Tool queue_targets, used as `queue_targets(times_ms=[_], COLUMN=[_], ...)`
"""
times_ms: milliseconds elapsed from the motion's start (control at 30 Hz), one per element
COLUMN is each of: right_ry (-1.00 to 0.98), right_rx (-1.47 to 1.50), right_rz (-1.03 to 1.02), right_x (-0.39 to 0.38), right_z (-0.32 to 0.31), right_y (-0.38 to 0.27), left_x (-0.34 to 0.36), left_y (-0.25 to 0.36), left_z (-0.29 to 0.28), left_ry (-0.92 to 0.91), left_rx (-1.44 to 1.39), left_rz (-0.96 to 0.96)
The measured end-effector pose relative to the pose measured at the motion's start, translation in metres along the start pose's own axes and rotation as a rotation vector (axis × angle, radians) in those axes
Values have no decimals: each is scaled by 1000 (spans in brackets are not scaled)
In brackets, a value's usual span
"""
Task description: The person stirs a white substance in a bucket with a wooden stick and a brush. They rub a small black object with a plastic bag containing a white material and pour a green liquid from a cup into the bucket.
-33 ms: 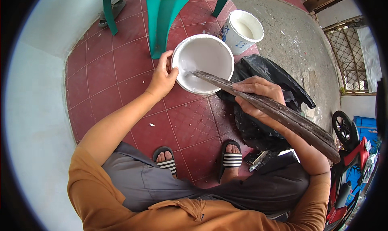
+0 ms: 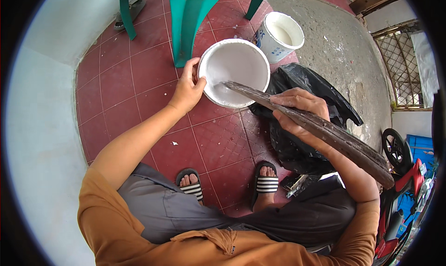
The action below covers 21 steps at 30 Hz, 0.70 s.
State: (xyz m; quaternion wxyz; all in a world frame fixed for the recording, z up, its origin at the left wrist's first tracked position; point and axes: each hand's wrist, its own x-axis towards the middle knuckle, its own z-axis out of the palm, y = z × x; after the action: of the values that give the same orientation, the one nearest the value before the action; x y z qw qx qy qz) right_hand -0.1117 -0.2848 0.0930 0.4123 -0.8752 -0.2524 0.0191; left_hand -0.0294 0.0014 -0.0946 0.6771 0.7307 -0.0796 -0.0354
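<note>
Left hand pinches round white plastic bucket at rim; right hand grips long dark-brown wooden stick, tip inside. Likely stirring; next stroke needs firm rim hold.

Above the bucket, the top edge crops the chair; right of the bucket, the stick hides parts of the right hand and the bag.

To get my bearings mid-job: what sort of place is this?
Probably a house porch or patio, though the view can't confirm it. Red floor tiles meet rough concrete, and a red wheeled vehicle, perhaps a bike, stands at the right.
</note>
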Motion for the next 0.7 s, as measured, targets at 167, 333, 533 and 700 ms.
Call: queue_targets(times_ms=[167,333,533,700], right_ry=[178,69,71,10], right_rx=[-178,-153,-146,-79], right_rz=[-66,-157,-94,-204], right_x=[2,-4,-8,-8], right_z=[-13,-3,-3,10], right_y=[2,11,16,25], left_x=[1,-2,-4,-10], left_y=[8,13,3,-5], left_z=[3,5,3,2], left_ry=[22,63,93,78], left_rx=[93,128,216,303], left_rz=[-33,-21,2,67])
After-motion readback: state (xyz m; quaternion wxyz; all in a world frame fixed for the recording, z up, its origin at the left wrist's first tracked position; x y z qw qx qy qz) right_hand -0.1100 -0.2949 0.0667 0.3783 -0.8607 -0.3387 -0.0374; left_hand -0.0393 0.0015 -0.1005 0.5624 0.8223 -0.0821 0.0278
